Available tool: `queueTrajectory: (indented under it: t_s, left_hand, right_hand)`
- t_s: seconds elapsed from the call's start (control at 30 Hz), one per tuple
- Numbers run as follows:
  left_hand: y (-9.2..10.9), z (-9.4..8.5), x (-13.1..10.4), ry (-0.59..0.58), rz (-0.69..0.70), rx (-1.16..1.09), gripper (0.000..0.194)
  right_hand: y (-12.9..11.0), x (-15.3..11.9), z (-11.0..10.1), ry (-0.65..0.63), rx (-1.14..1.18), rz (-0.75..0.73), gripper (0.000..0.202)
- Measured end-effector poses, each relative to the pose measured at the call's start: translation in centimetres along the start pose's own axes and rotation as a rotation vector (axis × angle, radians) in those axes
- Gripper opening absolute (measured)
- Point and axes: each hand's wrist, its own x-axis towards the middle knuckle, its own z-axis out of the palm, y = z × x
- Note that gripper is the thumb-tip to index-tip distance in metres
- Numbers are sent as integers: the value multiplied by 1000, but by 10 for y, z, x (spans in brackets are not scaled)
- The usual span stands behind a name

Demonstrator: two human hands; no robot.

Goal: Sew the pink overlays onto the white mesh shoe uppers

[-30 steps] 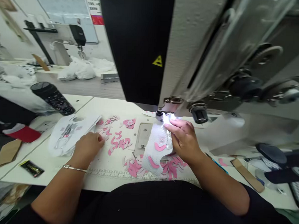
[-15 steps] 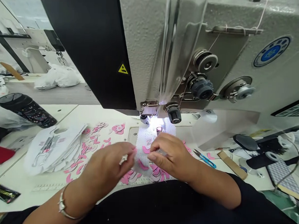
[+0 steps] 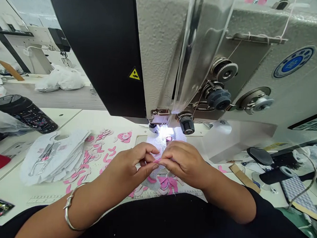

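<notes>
My left hand [image 3: 136, 163] and my right hand [image 3: 184, 162] meet in front of the sewing machine's [image 3: 155, 60] needle area, fingertips almost touching. Between them shows a small pink piece [image 3: 156, 161], pinched by thumb and finger on both sides; most of it is hidden. Under and behind the hands, a white textured fabric piece [image 3: 153, 141] lies on the machine bed, lit by the lamp. Loose pink curved cut-outs [image 3: 169, 184] are heaped just below the hands, close to my body.
A stack of white cut pieces [image 3: 55, 160] lies at left, with pink scraps [image 3: 86, 158] scattered beside it. Farther left stands a tilted black tumbler [image 3: 26, 112]. On the right are a tan strip [image 3: 243, 178] and a black thread spool [image 3: 276, 175]. A printed ruler [image 3: 43, 199] runs along the front edge.
My left hand has moved right, up to my right hand, and its fingers now meet the right fingertips at the pink piece. The view has shifted slightly. The blue snips are now out of sight.
</notes>
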Motion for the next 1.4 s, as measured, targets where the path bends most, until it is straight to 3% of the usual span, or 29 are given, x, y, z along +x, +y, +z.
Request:
queueTrajectory:
  t_s: [0.13, 0.27, 0.57, 0.8, 1.23, 1.4]
  left_hand:
    - [-10, -7, 14, 44, -172, -138, 17]
    - [-22, -7, 30, 193, -305, -524, 26]
    - [-24, 27, 46, 264, -402, -844, 29]
    - [-33, 32, 47, 286, -359, -704, 26]
    - [-33, 37, 44, 286, -340, -710, 26]
    - [-34, 36, 43, 260, -312, -664, 23]
  right_hand:
    - [16, -4, -1, 96, -189, 18, 9]
    - [32, -14, 5, 16, -349, 38, 20]
    - [45, -24, 27, 126, -304, 1, 26]
    - [46, -24, 31, 151, -292, 4, 27]
    - [42, -28, 34, 191, -290, -1, 30]
    - [42, -28, 33, 178, -336, -34, 47]
